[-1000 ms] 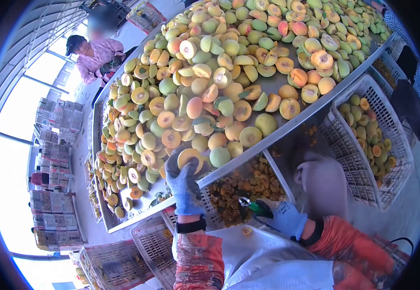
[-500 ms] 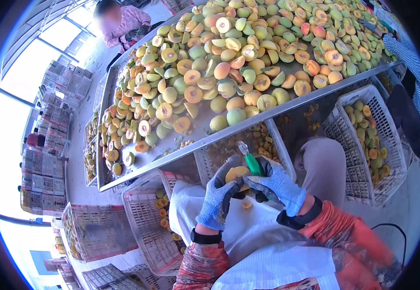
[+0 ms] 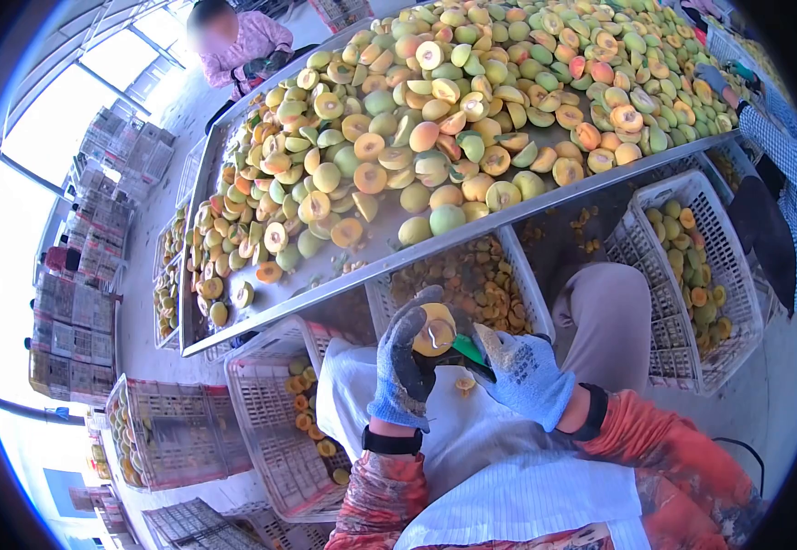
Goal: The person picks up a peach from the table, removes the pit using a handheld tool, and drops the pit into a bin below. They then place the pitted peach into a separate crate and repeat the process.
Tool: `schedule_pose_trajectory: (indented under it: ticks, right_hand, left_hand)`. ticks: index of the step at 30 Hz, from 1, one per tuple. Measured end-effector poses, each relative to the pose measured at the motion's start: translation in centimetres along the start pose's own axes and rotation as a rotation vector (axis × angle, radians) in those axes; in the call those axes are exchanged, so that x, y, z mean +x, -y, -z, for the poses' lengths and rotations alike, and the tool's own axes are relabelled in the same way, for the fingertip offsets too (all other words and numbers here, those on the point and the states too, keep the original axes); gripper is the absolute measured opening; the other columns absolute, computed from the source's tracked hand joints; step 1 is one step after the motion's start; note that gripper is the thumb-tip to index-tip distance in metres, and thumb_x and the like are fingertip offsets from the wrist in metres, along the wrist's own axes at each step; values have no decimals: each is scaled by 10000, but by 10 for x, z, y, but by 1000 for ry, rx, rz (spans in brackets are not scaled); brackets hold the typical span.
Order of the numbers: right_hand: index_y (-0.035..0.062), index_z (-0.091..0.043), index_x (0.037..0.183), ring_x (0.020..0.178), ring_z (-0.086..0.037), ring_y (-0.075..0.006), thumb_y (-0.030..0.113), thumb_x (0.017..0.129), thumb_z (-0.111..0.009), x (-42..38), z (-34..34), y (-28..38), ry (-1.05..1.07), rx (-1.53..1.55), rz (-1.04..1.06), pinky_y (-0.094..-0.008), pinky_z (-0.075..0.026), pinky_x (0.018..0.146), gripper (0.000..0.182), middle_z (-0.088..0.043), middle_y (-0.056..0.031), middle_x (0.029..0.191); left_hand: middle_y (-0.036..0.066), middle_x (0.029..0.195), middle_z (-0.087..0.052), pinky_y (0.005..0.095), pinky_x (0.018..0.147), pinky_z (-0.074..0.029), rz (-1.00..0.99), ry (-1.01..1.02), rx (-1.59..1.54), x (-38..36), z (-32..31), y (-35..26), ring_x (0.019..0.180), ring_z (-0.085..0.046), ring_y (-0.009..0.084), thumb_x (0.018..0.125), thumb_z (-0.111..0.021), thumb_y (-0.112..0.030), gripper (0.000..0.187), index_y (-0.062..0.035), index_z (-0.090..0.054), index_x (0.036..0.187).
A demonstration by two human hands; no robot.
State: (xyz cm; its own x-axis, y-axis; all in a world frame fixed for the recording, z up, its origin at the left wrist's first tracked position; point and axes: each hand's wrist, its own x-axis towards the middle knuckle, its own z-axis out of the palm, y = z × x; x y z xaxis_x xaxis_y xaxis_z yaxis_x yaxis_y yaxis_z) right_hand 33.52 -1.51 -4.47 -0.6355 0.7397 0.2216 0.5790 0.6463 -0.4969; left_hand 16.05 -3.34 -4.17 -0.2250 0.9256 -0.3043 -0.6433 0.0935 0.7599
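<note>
Head view, left hand (image 3: 405, 367) gripping peach half (image 3: 435, 330)

The left hand (image 3: 405, 367) wears a blue-grey speckled knit glove with a darker grey coated palm; the right hand (image 3: 527, 378) wears a matching lighter blue knit glove; a black band circles each wrist; both forearms are covered by orange-red patterned sleeves, creased and mottled; a white apron with faint stripes lies over the lap; one knee shows grey-beige trousers.
</note>
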Motion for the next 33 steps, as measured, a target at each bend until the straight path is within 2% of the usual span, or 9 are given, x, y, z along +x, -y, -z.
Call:
schedule_pose_trajectory:
  ticks: [6, 8, 10, 18, 20, 21, 23, 25, 33]
  right_hand:
    - [16, -506, 1171, 615, -608, -251, 300, 796, -622, 1, -1, 0, 7, -133, 19, -381, -439, 557, 485, -603, -105, 803]
    - [18, -511, 1168, 612, -607, -245, 297, 804, -612, 0, -1, 0, 19, -150, 25, -379, -439, 556, 469, -601, -105, 799]
    - [20, -443, 1249, 637, -613, -283, 302, 774, -628, 0, -1, -2, 74, -127, 57, -392, -465, 555, 583, -581, -136, 820]
    - [15, -453, 1237, 632, -616, -292, 265, 782, -608, 2, 3, -3, 115, -98, 69, -401, -473, 545, 541, -593, -148, 801]
    - [13, -455, 1233, 633, -618, -297, 254, 786, -600, 1, 7, -3, 156, -106, 99, -405, -476, 546, 528, -595, -152, 797]
    - [13, -456, 1232, 637, -622, -303, 251, 792, -590, 1, 9, -3, 189, -110, 90, -406, -479, 550, 518, -602, -156, 794]
    - [13, -457, 1231, 641, -626, -310, 247, 797, -580, 2, 8, -4, 222, -118, 86, -408, -482, 554, 508, -609, -160, 790]
    - [11, -520, 1101, 593, -620, -309, 220, 778, -610, 0, 1, -1, 137, 55, 45, -395, -474, 519, 395, -613, -159, 705]
    - [6, -517, 1072, 588, -618, -304, 233, 775, -627, -5, -6, -5, 193, 148, 3, -384, -483, 514, 390, -616, -154, 710]
  left_hand:
    - [127, 1128, -576, 330, 835, -509, 30, 80, -61, 0, 4, 4, 991, -592, 227, 855, -531, -200, 403, 32, -517, 1184]
    - [161, 1151, -568, 406, 873, -496, -46, 62, 38, -1, 5, 7, 1031, -579, 307, 881, -523, -259, 423, 31, -507, 1188]
    - [164, 1146, -568, 414, 877, -493, -45, 63, 37, -3, -2, 4, 1029, -579, 312, 887, -515, -264, 420, 36, -509, 1180]
    - [166, 1133, -572, 422, 881, -489, 19, 51, -75, -3, -2, 4, 1026, -580, 316, 892, -514, -275, 437, 66, -505, 1164]
    - [166, 1106, -586, 416, 868, -497, -303, 107, 661, -7, -3, 3, 987, -597, 312, 880, -527, -249, 413, 60, -512, 1154]
    - [166, 1106, -586, 416, 868, -497, -302, 107, 660, -9, -6, 2, 987, -597, 312, 880, -527, -249, 413, 60, -512, 1154]
    - [163, 1069, -602, 408, 814, -525, -87, -41, 144, -11, -16, 1, 936, -617, 300, 860, -541, -186, 344, 58, -536, 1103]
    - [162, 1058, -607, 398, 778, -538, -114, -103, 119, -14, -26, 2, 921, -623, 294, 851, -541, -155, 309, 58, -547, 1075]
    - [165, 1025, -616, 384, 702, -567, -130, -166, 197, -16, -19, 9, 876, -634, 276, 842, -546, -79, 200, 40, -571, 1001]
